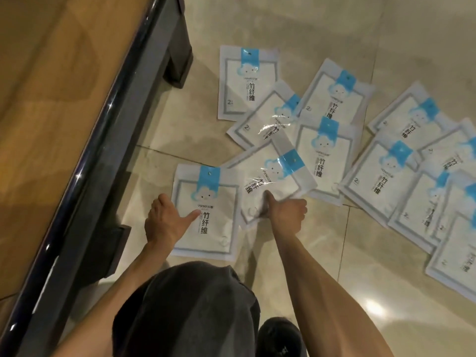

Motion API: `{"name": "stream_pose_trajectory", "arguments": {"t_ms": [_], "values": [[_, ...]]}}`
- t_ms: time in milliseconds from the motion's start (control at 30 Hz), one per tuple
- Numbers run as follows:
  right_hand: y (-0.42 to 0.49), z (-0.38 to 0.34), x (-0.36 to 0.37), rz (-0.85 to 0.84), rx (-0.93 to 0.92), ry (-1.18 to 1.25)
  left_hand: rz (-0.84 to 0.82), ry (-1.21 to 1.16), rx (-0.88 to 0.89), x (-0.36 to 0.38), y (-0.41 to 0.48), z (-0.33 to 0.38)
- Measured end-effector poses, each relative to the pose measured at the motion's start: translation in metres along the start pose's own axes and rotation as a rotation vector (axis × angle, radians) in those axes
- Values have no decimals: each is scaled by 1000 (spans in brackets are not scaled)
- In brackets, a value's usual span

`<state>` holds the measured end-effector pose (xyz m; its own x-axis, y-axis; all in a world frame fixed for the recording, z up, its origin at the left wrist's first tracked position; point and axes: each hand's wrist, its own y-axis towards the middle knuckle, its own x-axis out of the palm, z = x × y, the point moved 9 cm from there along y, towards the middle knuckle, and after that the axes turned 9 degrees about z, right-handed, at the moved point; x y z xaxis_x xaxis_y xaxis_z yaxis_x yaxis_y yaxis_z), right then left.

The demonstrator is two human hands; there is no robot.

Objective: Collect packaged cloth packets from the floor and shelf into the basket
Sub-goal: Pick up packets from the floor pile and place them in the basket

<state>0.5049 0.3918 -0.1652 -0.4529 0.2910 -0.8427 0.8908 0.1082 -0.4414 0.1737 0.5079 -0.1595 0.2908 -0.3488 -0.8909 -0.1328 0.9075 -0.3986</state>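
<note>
Here the nearest packet (206, 212) lies flat on the tiled floor (322, 240), and the left hand (164, 220) grips its left edge, thumb pressed on its face. Just beside it, a second packet (270, 181) is tilted, its lower edge pinched by the right hand (286, 212), thumb on top. More packets (381, 176) lie spread and overlapping further right. A wooden shelf (64, 99) with a dark edge runs along the left.

Glossy beige tile floor (322, 253) showed a light glare; right of the wooden shelf (51, 99), dark-framed, black-footed.
</note>
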Motion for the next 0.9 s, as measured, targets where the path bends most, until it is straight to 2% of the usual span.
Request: {"name": "stream_pose_trajectory", "arguments": {"t_ms": [167, 333, 433, 533, 633, 767, 900], "values": [[4, 7, 9, 1, 163, 152, 11, -35, -43, 1, 2, 0], [8, 10, 24, -58, 211, 358, -23, -96, -104, 4, 4, -6], [7, 10, 25, -58, 200, 491, -80, -258, -164, 6, 6, -10], [-3, 2, 11, -82, 200, 622, -191, -553, -230, -1, -5, -5], [-22, -7, -21, -152, 222, 722, -279, -704, -233, -24, -30, 7], [-55, -24, -103, -224, 124, 729, -227, -767, -281, -82, -68, 17], [-92, -30, -207, -224, 116, 740, -190, -826, -322, -164, -113, 42]]}}
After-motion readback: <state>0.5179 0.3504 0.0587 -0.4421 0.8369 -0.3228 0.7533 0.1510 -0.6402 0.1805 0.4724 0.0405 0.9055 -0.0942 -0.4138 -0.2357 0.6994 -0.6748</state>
